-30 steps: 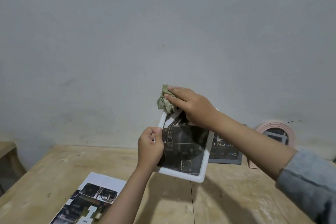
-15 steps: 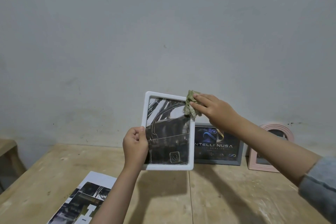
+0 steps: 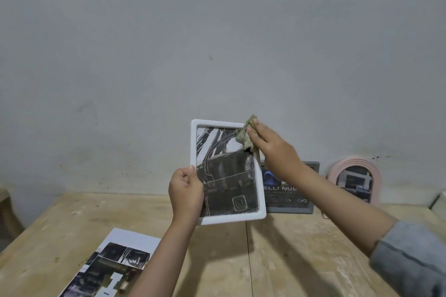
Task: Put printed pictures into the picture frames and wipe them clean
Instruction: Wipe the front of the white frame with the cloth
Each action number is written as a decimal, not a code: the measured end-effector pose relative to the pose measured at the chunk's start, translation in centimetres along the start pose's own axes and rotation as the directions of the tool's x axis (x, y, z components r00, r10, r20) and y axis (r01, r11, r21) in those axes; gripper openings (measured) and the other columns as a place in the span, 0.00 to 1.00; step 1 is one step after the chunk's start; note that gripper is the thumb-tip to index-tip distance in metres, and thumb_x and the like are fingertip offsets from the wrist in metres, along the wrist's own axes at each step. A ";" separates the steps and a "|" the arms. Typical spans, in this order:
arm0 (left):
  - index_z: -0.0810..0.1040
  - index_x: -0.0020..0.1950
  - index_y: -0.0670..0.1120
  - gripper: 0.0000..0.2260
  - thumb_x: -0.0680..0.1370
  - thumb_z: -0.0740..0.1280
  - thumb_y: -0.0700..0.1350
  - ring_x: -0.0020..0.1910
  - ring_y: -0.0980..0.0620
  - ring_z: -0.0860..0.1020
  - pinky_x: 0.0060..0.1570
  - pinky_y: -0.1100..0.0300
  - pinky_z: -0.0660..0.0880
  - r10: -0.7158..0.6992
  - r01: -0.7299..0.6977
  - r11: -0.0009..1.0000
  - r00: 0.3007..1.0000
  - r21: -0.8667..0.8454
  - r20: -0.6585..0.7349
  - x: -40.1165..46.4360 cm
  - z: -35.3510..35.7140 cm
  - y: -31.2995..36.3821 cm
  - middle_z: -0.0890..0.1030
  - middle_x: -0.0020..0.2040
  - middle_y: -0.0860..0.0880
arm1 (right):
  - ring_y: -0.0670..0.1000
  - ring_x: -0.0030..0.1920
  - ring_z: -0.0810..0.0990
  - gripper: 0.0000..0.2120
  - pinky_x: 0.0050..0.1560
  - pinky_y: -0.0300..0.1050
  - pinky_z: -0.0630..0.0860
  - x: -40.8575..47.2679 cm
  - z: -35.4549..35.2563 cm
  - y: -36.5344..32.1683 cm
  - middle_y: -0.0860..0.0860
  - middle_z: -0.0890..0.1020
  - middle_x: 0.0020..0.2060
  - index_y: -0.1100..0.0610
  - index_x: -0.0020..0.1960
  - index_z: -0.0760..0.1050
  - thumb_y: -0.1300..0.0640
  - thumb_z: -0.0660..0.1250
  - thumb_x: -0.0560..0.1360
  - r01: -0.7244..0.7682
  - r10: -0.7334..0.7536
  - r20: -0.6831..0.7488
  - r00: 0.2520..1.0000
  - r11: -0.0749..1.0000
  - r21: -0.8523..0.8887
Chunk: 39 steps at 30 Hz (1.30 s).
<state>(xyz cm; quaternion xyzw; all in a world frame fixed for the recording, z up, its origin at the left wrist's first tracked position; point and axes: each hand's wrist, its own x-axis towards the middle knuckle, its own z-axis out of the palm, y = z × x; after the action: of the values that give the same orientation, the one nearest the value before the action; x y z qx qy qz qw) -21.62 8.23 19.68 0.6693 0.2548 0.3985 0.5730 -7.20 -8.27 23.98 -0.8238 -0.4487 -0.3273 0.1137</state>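
Frame (image 3: 226,171) is held upright in the air above the table (image 3: 301,255); left hand (image 3: 185,191) grips its left edge, right hand (image 3: 272,149) presses cloth (image 3: 245,136) on the top right corner. Hard pushing there could twist it from the one-sided grip.

Printed sheet (image 3: 106,265) lies left on table (image 3: 289,260); two frames (image 3: 289,200) (right) lean on wall (image 3: 217,31).

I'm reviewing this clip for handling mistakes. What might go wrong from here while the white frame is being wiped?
The left hand alone holds the white frame in mid-air by one edge; the right hand pressing the cloth at the far top corner could twist it loose, dropping it onto the table.
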 end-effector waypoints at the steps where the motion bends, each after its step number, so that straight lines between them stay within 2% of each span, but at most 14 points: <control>1: 0.64 0.33 0.47 0.17 0.81 0.59 0.44 0.27 0.52 0.64 0.29 0.58 0.60 -0.003 0.003 1.000 1.000 -0.009 -0.008 -0.1 0.0 0.1 0.65 0.27 0.50 | 0.67 0.63 0.74 0.37 0.40 0.53 0.80 -0.4 0.3 -0.3 0.65 0.72 0.66 0.66 0.66 0.72 0.81 0.67 0.58 0.003 -0.003 -0.003 1.000 1.000 -0.008; 5: 0.64 0.33 0.47 0.17 0.82 0.59 0.44 0.27 0.52 0.63 0.29 0.60 0.60 -0.034 0.032 0.999 0.997 -0.028 -0.068 0.0 -0.4 0.3 0.65 0.28 0.50 | 0.63 0.60 0.78 0.31 0.45 0.48 0.80 -1.8 1.1 -2.1 0.62 0.76 0.63 0.65 0.61 0.77 0.75 0.74 0.59 0.061 -0.063 -0.040 0.997 0.996 -0.059; 8: 0.65 0.34 0.46 0.15 0.82 0.59 0.43 0.28 0.54 0.64 0.29 0.61 0.61 -0.048 0.045 0.999 0.993 -0.029 -0.109 0.8 -0.8 0.1 0.66 0.29 0.51 | 0.62 0.56 0.80 0.25 0.49 0.48 0.79 -3.6 1.7 -3.4 0.62 0.79 0.59 0.65 0.57 0.79 0.72 0.59 0.63 0.189 -0.196 -0.072 0.978 0.977 -0.100; 10: 0.68 0.36 0.44 0.13 0.81 0.59 0.43 0.29 0.54 0.65 0.30 0.62 0.62 -0.045 0.043 0.999 0.991 -0.023 -0.129 1.3 -0.9 -0.1 0.67 0.30 0.50 | 0.61 0.57 0.80 0.28 0.51 0.49 0.80 -5.0 2.3 -4.0 0.60 0.79 0.60 0.63 0.58 0.79 0.68 0.51 0.64 0.208 -0.212 -0.031 0.977 0.974 -0.094; 15: 0.69 0.37 0.43 0.13 0.81 0.59 0.44 0.29 0.53 0.66 0.29 0.64 0.63 -0.044 0.042 0.999 0.986 -0.020 -0.163 2.4 -1.1 -0.3 0.68 0.30 0.50 | 0.59 0.58 0.80 0.32 0.51 0.46 0.80 -7.2 3.4 -4.7 0.55 0.80 0.60 0.60 0.59 0.79 0.70 0.49 0.61 0.212 -0.214 0.124 0.969 0.977 0.033; 17: 0.71 0.41 0.40 0.11 0.81 0.60 0.44 0.29 0.53 0.67 0.30 0.62 0.64 -0.054 0.049 0.998 0.983 -0.033 -0.174 2.7 -1.1 -0.3 0.69 0.31 0.49 | 0.57 0.59 0.79 0.33 0.47 0.45 0.82 -7.5 3.1 -4.7 0.53 0.79 0.61 0.58 0.61 0.77 0.73 0.58 0.57 0.177 -0.196 0.204 0.959 0.978 0.107; 19: 0.72 0.43 0.40 0.10 0.81 0.60 0.44 0.29 0.53 0.68 0.31 0.63 0.65 -0.051 0.046 0.998 0.983 -0.033 -0.176 2.7 -0.8 -0.3 0.70 0.31 0.49 | 0.55 0.62 0.77 0.37 0.51 0.49 0.81 -7.7 3.2 -4.3 0.51 0.78 0.63 0.55 0.64 0.75 0.75 0.60 0.57 0.090 -0.163 0.302 0.939 0.966 0.243; 22: 0.72 0.45 0.40 0.10 0.81 0.59 0.44 0.31 0.53 0.70 0.31 0.67 0.66 -0.058 0.054 0.998 0.983 -0.029 -0.176 2.6 -0.5 -0.5 0.71 0.33 0.49 | 0.40 0.53 0.79 0.31 0.53 0.40 0.77 -6.5 1.4 -3.6 0.45 0.80 0.58 0.48 0.64 0.75 0.72 0.57 0.68 -0.219 -0.001 0.460 0.888 0.879 0.424; 24: 0.72 0.46 0.40 0.09 0.82 0.59 0.45 0.35 0.50 0.71 0.37 0.62 0.67 -0.080 0.071 0.996 0.979 -0.055 -0.186 2.4 -0.3 -0.7 0.72 0.35 0.49 | 0.37 0.45 0.79 0.26 0.47 0.33 0.74 -5.2 -0.3 -3.4 0.44 0.81 0.53 0.48 0.62 0.76 0.70 0.59 0.72 -0.351 0.121 0.441 0.889 0.799 0.488; 26: 0.72 0.48 0.41 0.09 0.82 0.58 0.45 0.36 0.51 0.71 0.40 0.60 0.67 -0.105 0.089 0.992 0.977 -0.092 -0.184 2.0 0.1 -0.7 0.72 0.36 0.49 | 0.44 0.42 0.80 0.26 0.44 0.34 0.74 -4.7 -1.3 -3.0 0.44 0.81 0.53 0.49 0.63 0.76 0.71 0.59 0.72 -0.374 0.213 0.352 0.912 0.784 0.495; 28: 0.71 0.49 0.42 0.08 0.82 0.58 0.45 0.35 0.54 0.71 0.38 0.61 0.68 -0.112 0.089 0.987 0.979 -0.133 -0.171 1.4 0.6 -0.6 0.72 0.36 0.50 | 0.48 0.50 0.79 0.28 0.51 0.34 0.72 -4.8 -1.2 -3.1 0.47 0.79 0.57 0.53 0.65 0.74 0.73 0.58 0.70 -0.357 0.249 0.279 0.927 0.811 0.463; 32: 0.68 0.47 0.42 0.09 0.83 0.56 0.46 0.34 0.55 0.69 0.37 0.62 0.68 -0.123 0.089 0.974 0.979 -0.206 -0.161 -0.2 1.9 -0.3 0.70 0.36 0.50 | 0.52 0.70 0.68 0.31 0.64 0.47 0.71 -6.1 0.4 -4.2 0.53 0.70 0.70 0.57 0.68 0.71 0.75 0.57 0.68 -0.335 0.243 0.260 0.935 0.848 0.412; 35: 0.69 0.50 0.42 0.07 0.82 0.57 0.46 0.36 0.57 0.71 0.38 0.66 0.68 -0.082 0.045 0.978 0.982 -0.205 -0.172 -1.2 2.6 0.1 0.72 0.37 0.51 | 0.53 0.73 0.62 0.33 0.62 0.47 0.71 -7.3 2.0 -5.4 0.55 0.61 0.74 0.58 0.71 0.67 0.76 0.56 0.67 -0.361 0.285 0.243 0.927 0.853 0.376; 39: 0.69 0.45 0.46 0.06 0.82 0.58 0.44 0.32 0.53 0.71 0.35 0.60 0.68 -0.042 0.007 0.980 0.984 -0.199 -0.175 -1.6 3.1 0.3 0.72 0.35 0.50 | 0.52 0.71 0.66 0.35 0.69 0.43 0.65 -8.3 3.6 -6.9 0.56 0.70 0.69 0.60 0.68 0.69 0.78 0.54 0.64 -0.397 0.344 0.199 0.918 0.782 0.480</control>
<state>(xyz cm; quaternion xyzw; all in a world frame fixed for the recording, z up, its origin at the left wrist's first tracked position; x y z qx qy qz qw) -20.01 5.15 19.54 0.5675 0.2723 0.4731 0.6165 -14.43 -8.04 15.20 -0.8510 -0.3537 -0.1260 0.3672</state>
